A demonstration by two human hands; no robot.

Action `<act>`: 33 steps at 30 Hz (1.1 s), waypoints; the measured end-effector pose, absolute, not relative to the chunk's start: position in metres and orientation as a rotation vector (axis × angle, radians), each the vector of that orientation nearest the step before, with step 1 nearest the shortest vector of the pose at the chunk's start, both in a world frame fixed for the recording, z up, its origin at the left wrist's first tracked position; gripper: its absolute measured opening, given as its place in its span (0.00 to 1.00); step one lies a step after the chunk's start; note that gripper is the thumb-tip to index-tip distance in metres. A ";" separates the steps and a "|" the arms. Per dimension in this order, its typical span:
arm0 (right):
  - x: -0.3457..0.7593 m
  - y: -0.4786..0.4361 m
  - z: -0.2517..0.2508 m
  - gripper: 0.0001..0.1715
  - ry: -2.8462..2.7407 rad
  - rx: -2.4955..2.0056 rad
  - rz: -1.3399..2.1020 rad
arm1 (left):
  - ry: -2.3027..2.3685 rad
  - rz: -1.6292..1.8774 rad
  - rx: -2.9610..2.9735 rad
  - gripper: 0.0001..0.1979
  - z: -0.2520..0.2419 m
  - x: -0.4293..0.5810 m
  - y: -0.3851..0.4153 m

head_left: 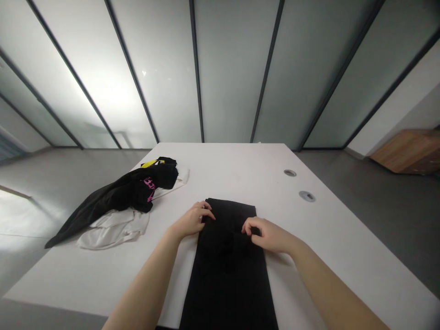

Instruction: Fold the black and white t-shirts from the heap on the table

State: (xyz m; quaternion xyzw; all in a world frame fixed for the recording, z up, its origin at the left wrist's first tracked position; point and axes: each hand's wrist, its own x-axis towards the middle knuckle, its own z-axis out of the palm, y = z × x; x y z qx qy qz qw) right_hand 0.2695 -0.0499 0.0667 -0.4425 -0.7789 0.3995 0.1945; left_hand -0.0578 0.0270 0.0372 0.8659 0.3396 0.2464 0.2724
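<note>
A long black cloth [228,275] lies flat on the white worktop [343,238], its near end running off the edge toward the person and its far end squared off mid-table. Both bare forearms reach along its sides. The right hand [266,234] is curled shut, fingers pinching fabric near the far right edge. The left hand [191,220] rests on the far left corner with fingers bent over the hem; whether it grips or only presses cannot be told. One hand at each side holds the far end spread and straight. Well apart to the left, a pile [130,192] of black, white and pink-lettered clothes lies heaped. Two round ports [298,184] sit beyond on the right, before a frosted glass wall [227,68].
</note>
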 end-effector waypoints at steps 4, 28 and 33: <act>0.273 -0.054 0.069 0.05 -2.151 -1.488 1.013 | 1.049 0.543 2.204 0.24 0.049 -0.059 0.021; 0.242 -0.038 0.034 0.33 -1.530 -1.537 1.334 | 1.250 0.735 1.568 0.19 0.037 -0.040 0.022; 0.240 -0.040 0.038 0.19 -1.527 -1.532 1.382 | 1.111 0.670 1.287 0.12 0.057 -0.041 0.013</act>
